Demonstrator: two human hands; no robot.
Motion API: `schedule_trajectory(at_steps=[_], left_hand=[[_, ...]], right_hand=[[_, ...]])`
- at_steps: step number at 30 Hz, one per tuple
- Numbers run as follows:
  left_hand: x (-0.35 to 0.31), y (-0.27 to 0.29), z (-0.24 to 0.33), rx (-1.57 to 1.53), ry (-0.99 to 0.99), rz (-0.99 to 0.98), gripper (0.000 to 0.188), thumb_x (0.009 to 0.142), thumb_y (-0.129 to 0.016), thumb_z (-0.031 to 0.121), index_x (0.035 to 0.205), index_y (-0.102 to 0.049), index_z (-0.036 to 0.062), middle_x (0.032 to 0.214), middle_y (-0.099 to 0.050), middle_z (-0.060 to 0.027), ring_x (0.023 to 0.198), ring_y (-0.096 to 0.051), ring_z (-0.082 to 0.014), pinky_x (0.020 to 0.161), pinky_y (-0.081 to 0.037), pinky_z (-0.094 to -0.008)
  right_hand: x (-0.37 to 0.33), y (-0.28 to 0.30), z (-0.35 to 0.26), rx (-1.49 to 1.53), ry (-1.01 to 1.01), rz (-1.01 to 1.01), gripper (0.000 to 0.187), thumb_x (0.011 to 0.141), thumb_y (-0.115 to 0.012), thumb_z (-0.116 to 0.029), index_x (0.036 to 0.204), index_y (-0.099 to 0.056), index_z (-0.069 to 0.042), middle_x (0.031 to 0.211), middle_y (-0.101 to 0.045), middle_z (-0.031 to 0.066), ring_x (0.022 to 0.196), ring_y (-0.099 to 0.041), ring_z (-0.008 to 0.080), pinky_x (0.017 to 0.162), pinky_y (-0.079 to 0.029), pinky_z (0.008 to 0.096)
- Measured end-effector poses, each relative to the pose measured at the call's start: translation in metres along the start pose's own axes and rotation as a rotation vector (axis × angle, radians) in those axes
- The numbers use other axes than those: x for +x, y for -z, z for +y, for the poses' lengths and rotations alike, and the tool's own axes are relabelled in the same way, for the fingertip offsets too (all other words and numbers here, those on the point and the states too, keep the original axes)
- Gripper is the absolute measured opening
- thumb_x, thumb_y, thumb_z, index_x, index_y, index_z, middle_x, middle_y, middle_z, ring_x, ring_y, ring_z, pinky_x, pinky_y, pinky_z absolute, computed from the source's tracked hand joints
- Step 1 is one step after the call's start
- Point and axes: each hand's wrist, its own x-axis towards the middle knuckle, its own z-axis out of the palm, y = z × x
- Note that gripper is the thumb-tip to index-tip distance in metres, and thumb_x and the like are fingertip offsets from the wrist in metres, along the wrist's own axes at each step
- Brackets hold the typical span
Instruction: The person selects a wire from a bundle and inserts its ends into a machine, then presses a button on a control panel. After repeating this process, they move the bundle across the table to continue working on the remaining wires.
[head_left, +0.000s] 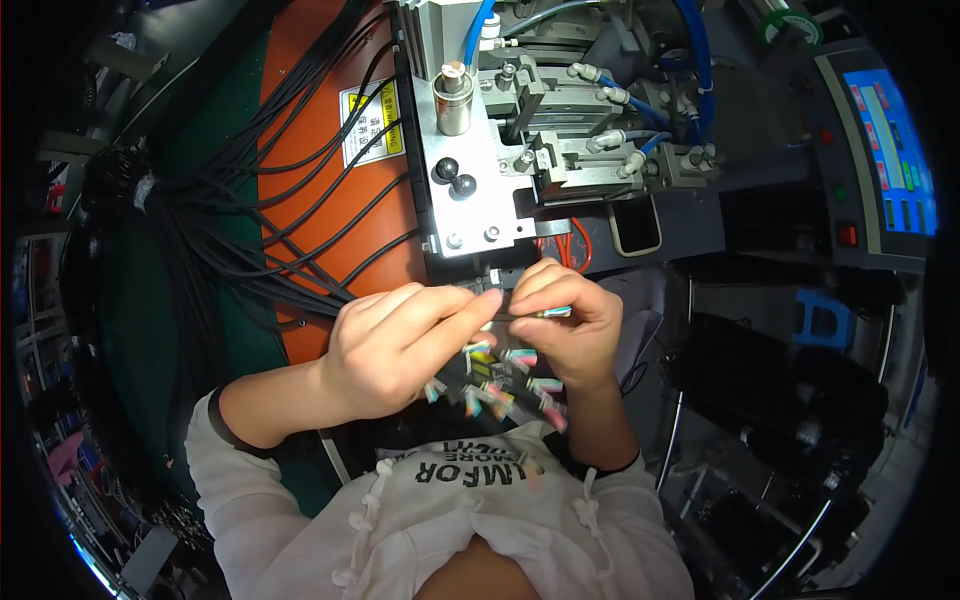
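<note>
Just in front of the machine's near edge, my two hands are close together. My right hand (572,325) pinches a thin black cable, whose stripped end of coloured wires (556,312) pokes out between thumb and fingers. My left hand (400,345) is closed, thumb against forefinger, at the other side of the same cable; its fingers partly hide the grip. Below and between the hands hangs a cluster of cable ends (492,392) with fanned, coloured wires, somewhat blurred. Above the fingertips stands the clamping machine (475,215), a metal plate with black knobs and a cylinder.
A thick bundle of black cables (190,225) runs from the left across an orange board (310,60) and green surface. Blue air hoses (706,60) feed the machine. A phone (635,225) lies right of it, and a lit control screen (890,150) stands at far right.
</note>
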Motion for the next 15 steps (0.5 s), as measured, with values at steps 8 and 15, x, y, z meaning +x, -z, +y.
schedule_trajectory(at_steps=[8, 15], left_hand=[[-0.005, -0.006, -0.003, -0.137, 0.095, -0.067, 0.020, 0.068, -0.077, 0.007, 0.080, -0.064, -0.0010, 0.072, -0.059, -0.0076, 0.054, -0.057, -0.0196, 0.046, -0.043, -0.0298], [-0.005, -0.004, 0.000, -0.110, 0.171, -0.117, 0.019, 0.069, -0.074, 0.008, 0.081, -0.062, 0.0001, 0.066, -0.045, -0.0067, 0.053, -0.052, -0.0213, 0.044, -0.041, -0.0329]], right_hand=[[0.002, -0.011, -0.009, 0.101, -0.125, 0.053, 0.015, 0.087, -0.065, -0.011, 0.088, -0.066, 0.005, 0.083, -0.064, 0.0117, 0.074, -0.058, 0.0169, 0.068, -0.047, 0.0258], [0.004, -0.012, -0.020, 0.126, -0.295, 0.120, 0.014, 0.085, -0.066, -0.009, 0.088, -0.065, 0.005, 0.082, -0.063, 0.0113, 0.074, -0.058, 0.0159, 0.066, -0.046, 0.0245]])
